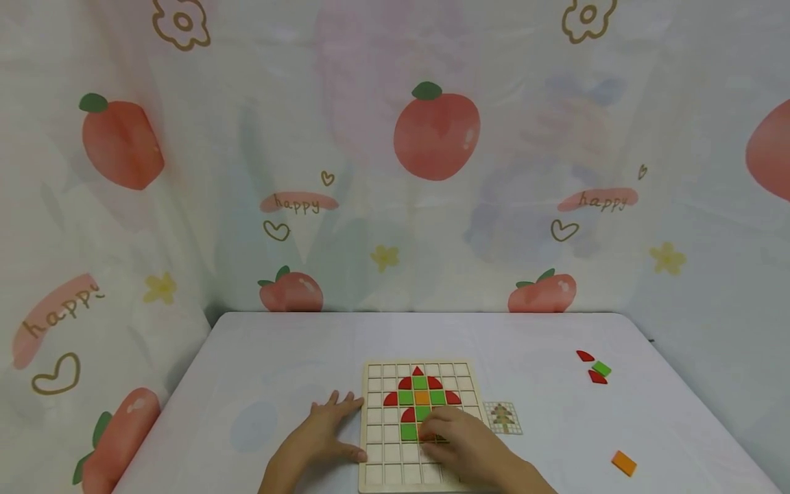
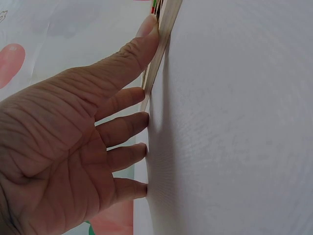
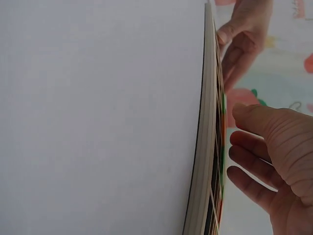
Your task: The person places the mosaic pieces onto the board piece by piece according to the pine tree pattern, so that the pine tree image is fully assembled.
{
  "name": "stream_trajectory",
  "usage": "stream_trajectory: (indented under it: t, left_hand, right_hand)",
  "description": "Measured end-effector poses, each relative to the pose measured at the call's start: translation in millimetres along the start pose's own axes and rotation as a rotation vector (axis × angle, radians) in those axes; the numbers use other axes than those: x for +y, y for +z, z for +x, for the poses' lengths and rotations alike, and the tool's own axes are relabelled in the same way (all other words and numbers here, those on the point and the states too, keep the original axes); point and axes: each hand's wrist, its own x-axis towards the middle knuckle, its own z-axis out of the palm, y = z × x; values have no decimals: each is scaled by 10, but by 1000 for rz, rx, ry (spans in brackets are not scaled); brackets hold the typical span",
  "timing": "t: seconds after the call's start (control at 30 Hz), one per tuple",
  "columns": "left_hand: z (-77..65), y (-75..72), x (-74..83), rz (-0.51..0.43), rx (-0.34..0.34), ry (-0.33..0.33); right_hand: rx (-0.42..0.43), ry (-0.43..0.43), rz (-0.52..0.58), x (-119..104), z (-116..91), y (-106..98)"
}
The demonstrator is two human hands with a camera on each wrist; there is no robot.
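A pale wooden grid board (image 1: 383,453) lies on the table, several of its cells filled with red, green and orange tiles in a tree shape. My left hand (image 1: 321,432) rests at the board's left edge, fingers spread and thumb at the rim; the left wrist view shows its thumb (image 2: 142,41) against the wooden side. Over the lower middle of the board is my right hand (image 1: 463,439), fingertips beside a green square tile (image 1: 409,431) and a partly covered orange tile. In the right wrist view the thumb and fingers (image 3: 252,181) stand apart, slightly bent, with nothing visible between them.
A small pattern card (image 1: 503,418) with a tree picture lies against the board's right side. Farther right are two red quarter-round tiles (image 1: 597,377) and a green tile (image 1: 601,369). An orange tile (image 1: 624,463) lies near the front right. Printed cloth walls surround the table.
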Motion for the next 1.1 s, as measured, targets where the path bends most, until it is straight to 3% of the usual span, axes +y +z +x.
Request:
stream_trajectory:
  t: [0.1, 0.37, 0.53, 0.9, 1.1]
  left_hand:
    - [3, 5, -2, -2, 0, -11]
    - [17, 13, -8, -3, 1, -25]
    - [27, 17, -13, 0, 0, -43]
    - [3, 2, 5, 2, 4, -10]
    - [15, 6, 7, 8, 2, -36]
  right_hand:
    - [22, 11, -13, 53, -78, -58]
    - [6, 185, -32, 202, -287, -260]
    - [56, 259, -44, 329, -431, -360]
    - [182, 291, -115, 555, -730, -579]
    - [239, 303, -168, 684, -849, -674]
